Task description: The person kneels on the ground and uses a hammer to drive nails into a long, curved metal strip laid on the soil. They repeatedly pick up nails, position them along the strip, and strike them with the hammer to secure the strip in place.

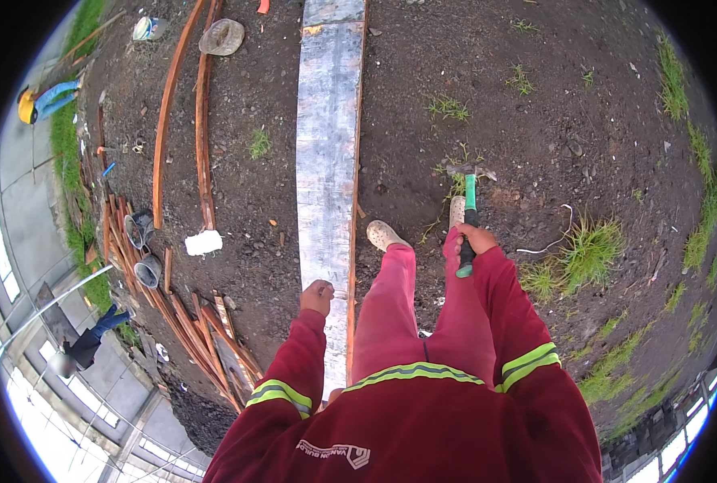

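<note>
My right hand (476,239) grips a claw hammer (469,202) by its green and black handle. The steel head points away from me, above the soil and past my right shoe. My left hand (317,297) is curled into a fist over the near part of a long, grey-faced wooden panel (329,133). Nothing shows sticking out of that fist, and its inside is hidden. Whether it touches the panel is unclear. The panel runs forward along my left side, with an orange-brown edge facing me. My shoes (383,235) stand on soil to its right.
Two timber lengths (174,115) lie left of the panel, near a translucent plastic container (222,37) and a white block (204,243). Farther left are a timber pile (180,338) and buckets (148,271). Two people are at the far left. Grass tufts (588,253) and white cord (551,246) lie right.
</note>
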The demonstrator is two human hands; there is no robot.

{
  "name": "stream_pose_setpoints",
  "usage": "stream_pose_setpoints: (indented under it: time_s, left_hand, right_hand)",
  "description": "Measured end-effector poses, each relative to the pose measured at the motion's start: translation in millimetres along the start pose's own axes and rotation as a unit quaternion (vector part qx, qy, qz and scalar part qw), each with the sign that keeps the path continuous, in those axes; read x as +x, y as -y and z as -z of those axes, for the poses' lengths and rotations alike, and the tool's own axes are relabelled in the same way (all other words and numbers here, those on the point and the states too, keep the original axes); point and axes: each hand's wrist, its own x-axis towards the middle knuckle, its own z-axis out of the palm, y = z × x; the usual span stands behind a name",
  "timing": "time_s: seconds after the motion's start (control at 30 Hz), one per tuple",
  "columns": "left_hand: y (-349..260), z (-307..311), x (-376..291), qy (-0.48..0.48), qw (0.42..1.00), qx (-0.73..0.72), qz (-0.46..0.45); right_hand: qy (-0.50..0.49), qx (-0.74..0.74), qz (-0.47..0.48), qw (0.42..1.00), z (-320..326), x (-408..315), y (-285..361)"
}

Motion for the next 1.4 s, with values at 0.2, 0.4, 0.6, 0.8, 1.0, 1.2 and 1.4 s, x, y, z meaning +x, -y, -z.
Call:
stream_pose_setpoints:
  time_s: [0.2, 0.4, 0.6, 0.8, 1.0, 1.2, 1.4]
  left_hand:
    - [11.4, 31.1, 50.7, -0.041, 0.999, 0.035, -0.002]
    - [23.0, 18.5, 147.0, -0.109, 0.993, 0.003, -0.036]
    - [7.2, 12.3, 256.6, -0.125, 0.98, 0.107, -0.113]
    - [24.4, 18.0, 378.8, -0.124, 0.947, 0.247, -0.164]
    - [47.3, 25.9, 453.3, -0.13, 0.938, 0.251, -0.201]
    - [93.7, 63.4, 425.9, -0.123, 0.97, 0.15, -0.145]
    - [192.4, 74.2, 447.6, -0.104, 0.97, 0.169, -0.139]
  right_hand:
    - [0.084, 0.044, -0.004, 0.995, -48.1, 57.8, 16.5]
    - [0.122, -0.018, -0.01, 0.992, -63.8, 181.6, 67.2]
    - [0.099, 0.049, 0.102, 0.989, -103.7, 284.1, 125.9]
    - [0.101, 0.205, 0.157, 0.961, -167.8, 339.4, 135.8]
    - [0.122, 0.277, 0.165, 0.939, -204.8, 365.1, 95.5]
    - [0.149, 0.377, 0.142, 0.903, -224.1, 354.2, 53.8]
    - [0.133, 0.387, 0.162, 0.898, -223.2, 353.2, 40.3]
